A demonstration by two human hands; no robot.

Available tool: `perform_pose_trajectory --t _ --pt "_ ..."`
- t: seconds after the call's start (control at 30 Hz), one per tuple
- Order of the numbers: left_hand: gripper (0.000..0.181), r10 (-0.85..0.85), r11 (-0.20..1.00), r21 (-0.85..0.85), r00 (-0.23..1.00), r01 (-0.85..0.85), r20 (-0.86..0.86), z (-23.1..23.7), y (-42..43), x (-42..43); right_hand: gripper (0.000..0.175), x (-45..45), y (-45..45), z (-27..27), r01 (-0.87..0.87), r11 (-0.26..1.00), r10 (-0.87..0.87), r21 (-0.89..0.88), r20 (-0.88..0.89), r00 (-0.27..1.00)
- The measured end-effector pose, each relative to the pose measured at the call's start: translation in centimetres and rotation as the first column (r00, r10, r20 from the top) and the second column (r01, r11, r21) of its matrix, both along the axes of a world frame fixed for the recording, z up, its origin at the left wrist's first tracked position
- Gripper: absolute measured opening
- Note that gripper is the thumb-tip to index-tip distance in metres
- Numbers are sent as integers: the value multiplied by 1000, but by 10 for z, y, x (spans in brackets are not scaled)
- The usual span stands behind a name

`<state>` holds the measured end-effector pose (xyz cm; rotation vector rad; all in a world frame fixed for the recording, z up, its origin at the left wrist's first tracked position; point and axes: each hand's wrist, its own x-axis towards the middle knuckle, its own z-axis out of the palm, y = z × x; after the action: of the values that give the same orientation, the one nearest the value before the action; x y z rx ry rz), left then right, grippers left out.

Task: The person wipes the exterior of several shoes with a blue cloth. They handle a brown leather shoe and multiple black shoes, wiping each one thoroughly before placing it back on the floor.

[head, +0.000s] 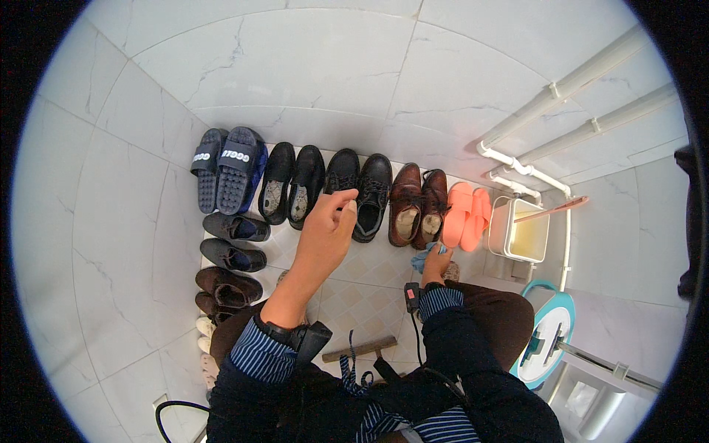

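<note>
My left hand [327, 230] is raised over the pair of black lace-up shoes [372, 194], fingers curled with thumb and forefinger near each other; whether it grips anything cannot be told. Low on the right, my right hand [436, 263] holds a crumpled light blue cloth [422, 259], just in front of the brown leather lace-up shoes [406, 205] and the orange slides [457, 216]. Left of the lace-ups stand black slip-on shoes [277, 183] and dark blue massage slides [239, 171].
Along the left wall lie dark shoes [232, 257], brown shoes [228, 288] and pale footwear. At right are a white bucket [501, 230] with a pink-handled tool, white pipes [559, 91] and a teal-rimmed mop head [545, 338]. A wooden bar [360, 350] is near my lap.
</note>
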<state>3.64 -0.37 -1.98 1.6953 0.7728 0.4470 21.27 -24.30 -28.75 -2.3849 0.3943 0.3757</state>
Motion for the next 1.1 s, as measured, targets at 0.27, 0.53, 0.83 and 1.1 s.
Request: perform_pose_trajectory --t 0.27,0.53,0.83,1.1 --pt "33 3 999 38 1000 -4 17 4 3 2 45 57 12 5 152 898 -131 412 -80 988" --pt "30 -37 992 124 999 35 8 3 -7 7 48 166 58 73 -731 677 734 -86 16 679" --pt "39 -489 756 232 764 612 -421 12 -34 -12 45 132 57 228 -835 506 832 216 131 539" --pt "30 182 868 476 982 -141 -41 29 33 -41 42 65 -2 302 -515 631 544 580 143 827"
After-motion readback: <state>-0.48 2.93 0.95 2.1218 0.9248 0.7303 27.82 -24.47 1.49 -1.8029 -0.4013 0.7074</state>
